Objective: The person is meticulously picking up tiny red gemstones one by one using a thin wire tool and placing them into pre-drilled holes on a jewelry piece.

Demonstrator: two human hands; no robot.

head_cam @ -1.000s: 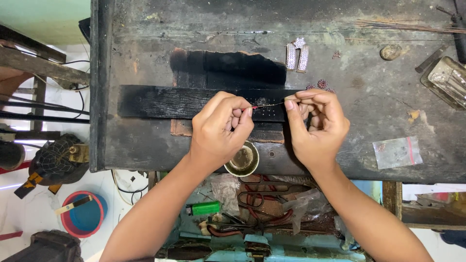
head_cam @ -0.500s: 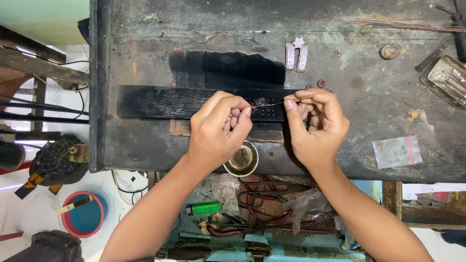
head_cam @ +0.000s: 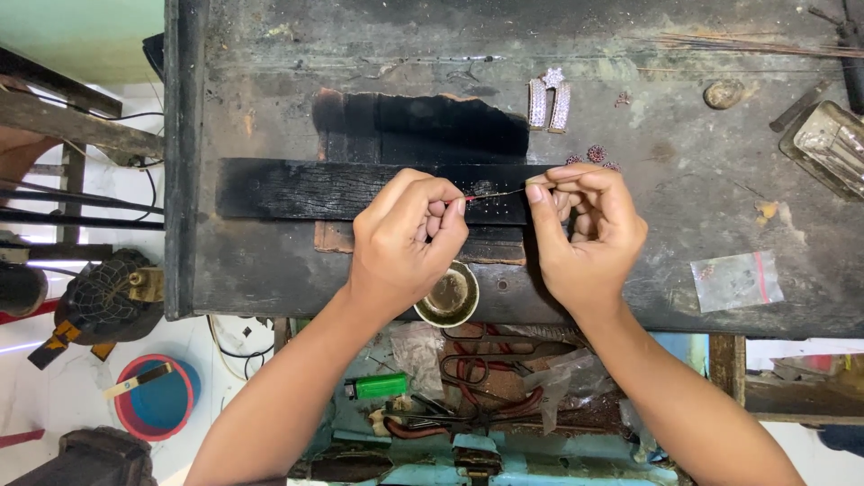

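The blackened wooden strip (head_cam: 306,189) lies across the middle of the counter (head_cam: 630,297), its left end near the left edge. The left hand (head_cam: 405,238) is closed over it — thumb and fingertips pinched on the reddish end of a thin wire (head_cam: 495,193). A small round metal cup (head_cam: 448,295) sits at the front edge, just below that hand. The right hand (head_cam: 585,229) — fingers curled, thumb and forefinger pinched — grips the wire's other end. A small clear plastic bag (head_cam: 736,281) lies toward the front right corner.
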